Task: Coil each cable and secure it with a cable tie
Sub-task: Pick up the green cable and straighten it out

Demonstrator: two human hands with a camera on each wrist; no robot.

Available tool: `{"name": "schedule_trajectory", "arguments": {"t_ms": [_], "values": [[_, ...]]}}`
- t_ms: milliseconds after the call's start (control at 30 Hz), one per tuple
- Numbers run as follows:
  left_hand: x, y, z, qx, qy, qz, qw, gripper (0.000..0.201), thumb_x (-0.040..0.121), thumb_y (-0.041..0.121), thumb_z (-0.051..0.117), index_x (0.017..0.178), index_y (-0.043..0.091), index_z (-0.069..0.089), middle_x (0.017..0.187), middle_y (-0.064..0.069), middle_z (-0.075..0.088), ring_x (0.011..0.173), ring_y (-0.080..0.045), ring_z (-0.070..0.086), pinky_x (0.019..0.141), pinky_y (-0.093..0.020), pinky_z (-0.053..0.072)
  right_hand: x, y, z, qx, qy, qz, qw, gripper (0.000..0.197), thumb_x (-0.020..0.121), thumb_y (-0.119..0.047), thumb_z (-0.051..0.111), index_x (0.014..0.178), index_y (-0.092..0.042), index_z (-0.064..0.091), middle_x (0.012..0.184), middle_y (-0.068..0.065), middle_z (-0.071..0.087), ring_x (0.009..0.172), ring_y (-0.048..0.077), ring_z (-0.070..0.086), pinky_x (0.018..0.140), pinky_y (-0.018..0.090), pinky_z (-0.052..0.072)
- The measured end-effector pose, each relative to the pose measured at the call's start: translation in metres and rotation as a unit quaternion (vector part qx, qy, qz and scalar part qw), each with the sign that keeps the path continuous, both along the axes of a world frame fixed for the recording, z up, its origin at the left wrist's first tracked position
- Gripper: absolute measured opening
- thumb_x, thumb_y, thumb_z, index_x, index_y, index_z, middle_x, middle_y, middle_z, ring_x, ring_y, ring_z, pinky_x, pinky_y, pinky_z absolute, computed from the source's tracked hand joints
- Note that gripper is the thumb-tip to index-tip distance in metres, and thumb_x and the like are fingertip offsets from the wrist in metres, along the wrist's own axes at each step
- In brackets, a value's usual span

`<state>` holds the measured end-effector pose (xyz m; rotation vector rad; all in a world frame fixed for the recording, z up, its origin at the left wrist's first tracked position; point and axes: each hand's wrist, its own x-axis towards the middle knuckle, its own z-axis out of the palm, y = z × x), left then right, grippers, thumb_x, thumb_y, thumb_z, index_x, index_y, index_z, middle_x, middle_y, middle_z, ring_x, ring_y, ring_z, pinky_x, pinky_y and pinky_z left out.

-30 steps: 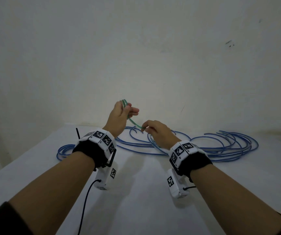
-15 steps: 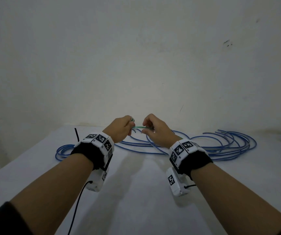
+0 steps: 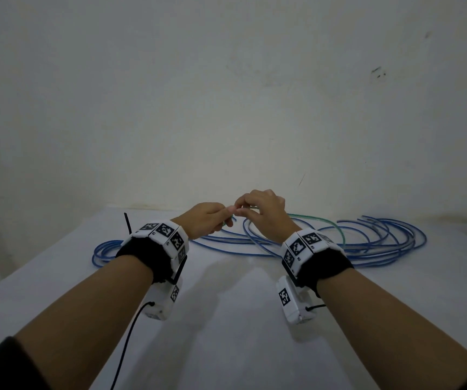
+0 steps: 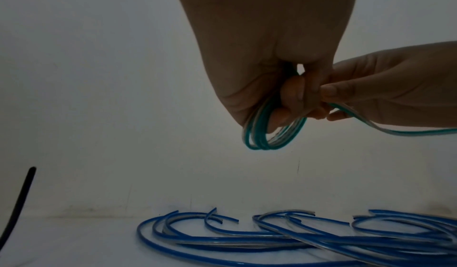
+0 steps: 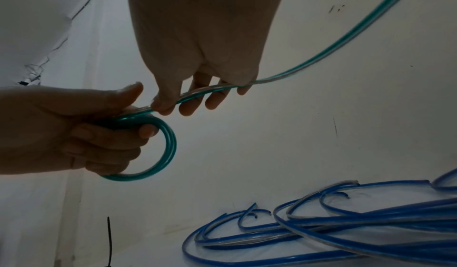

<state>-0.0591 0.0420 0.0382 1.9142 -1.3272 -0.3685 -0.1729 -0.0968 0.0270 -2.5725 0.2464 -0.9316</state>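
A small coil of green cable (image 4: 272, 134) hangs from my left hand (image 3: 225, 219), whose fingers curl through the loops (image 5: 170, 146). My right hand (image 3: 239, 208) is right beside it. Its thumb and fingers pinch the free length of the same green cable (image 5: 207, 90) just next to the coil. From there the cable (image 3: 326, 222) trails right, behind my right wrist, down to the table. Both hands are above the white table (image 3: 226, 319). Several loose blue cables (image 3: 373, 244) lie spread under and behind them.
A black cable tie (image 3: 127, 222) stands up at the back left of the table, also seen in the wrist views (image 4: 21, 201) (image 5: 108, 238). More blue cable loops (image 3: 105, 250) lie by my left wrist. A white wall (image 3: 226, 108) closes the back.
My left hand has come down from its raised position with the coil. My right hand has risen to meet it, and the green cable now trails out to the right.
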Motion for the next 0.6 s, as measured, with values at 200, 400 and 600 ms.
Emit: {"name": "schedule_trajectory", "arguments": {"t_ms": [200,400,600], "values": [[-0.002,0.001,-0.002,-0.026,0.109,-0.06,0.992,0.04,0.102,0.027,0.032,0.066,0.012,0.043,0.05,0.007,0.035,0.046,-0.01,0.029,0.049,-0.021,0.027,0.003,-0.001,-0.001,0.012,0.035,0.01,0.999,0.015,0.093,-0.037,0.052,0.086,-0.029,0.063,0.089,-0.012,0.06,0.102,0.017,0.048,0.085,0.032,0.023],[0.0,0.004,0.009,-0.113,0.25,0.004,0.962,0.041,0.103,0.03,0.027,0.067,0.013,0.039,0.046,0.009,0.027,0.041,-0.007,0.022,0.042,-0.018,0.021,-0.002,-0.012,-0.007,0.043,0.047,-0.012,0.998,0.013,0.098,-0.021,0.044,0.097,-0.019,0.057,0.082,-0.004,0.061,0.089,0.021,0.054,0.086,0.035,0.029],[-0.005,0.003,0.013,-0.131,0.33,-0.032,0.934,0.045,0.103,0.032,0.025,0.078,0.006,0.054,0.047,0.005,0.033,0.044,-0.011,0.031,0.051,-0.023,0.028,0.002,-0.01,-0.008,0.023,0.008,0.038,0.999,0.026,0.099,-0.009,0.04,0.111,-0.006,0.063,0.084,0.005,0.051,0.084,0.013,0.039,0.071,0.009,0.033]]}}
